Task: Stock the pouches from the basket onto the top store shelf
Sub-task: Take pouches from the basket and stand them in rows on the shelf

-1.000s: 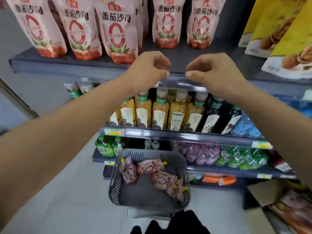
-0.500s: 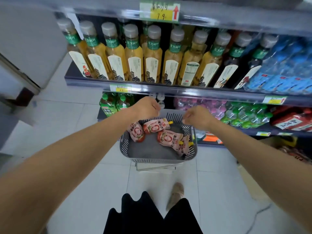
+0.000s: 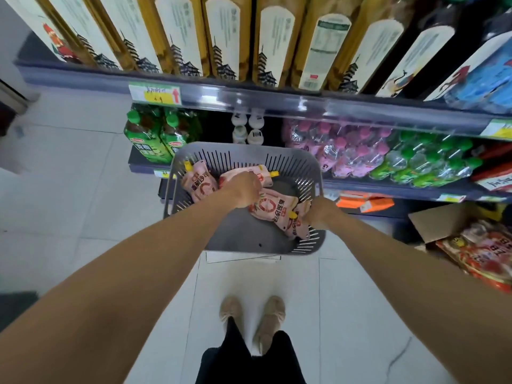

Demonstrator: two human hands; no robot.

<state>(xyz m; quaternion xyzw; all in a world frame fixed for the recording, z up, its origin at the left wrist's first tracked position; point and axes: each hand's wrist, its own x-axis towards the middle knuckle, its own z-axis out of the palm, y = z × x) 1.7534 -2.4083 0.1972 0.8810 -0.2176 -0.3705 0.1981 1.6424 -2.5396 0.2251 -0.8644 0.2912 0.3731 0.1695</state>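
View down from head height, both bare arms reaching into grey slatted basket (image 3: 300, 164) on pale tiled floor (image 3: 83, 206) before store shelves. Pink pouches (image 3: 273, 207) with yellow spouts lie loose inside basket. Left hand (image 3: 243, 189) rests on pouches at basket centre; fingers hidden underneath, grip cannot be told. Right hand (image 3: 321, 212) at right basket wall, touching pouch; fingers curled out of sight, cannot tell. Amber bottles (image 3: 221, 37) fill shelf above.

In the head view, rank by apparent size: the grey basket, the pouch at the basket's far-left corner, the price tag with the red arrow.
1. Grey basket
2. Pouch and price tag: look alike, and the tag is nearer, so unranked.
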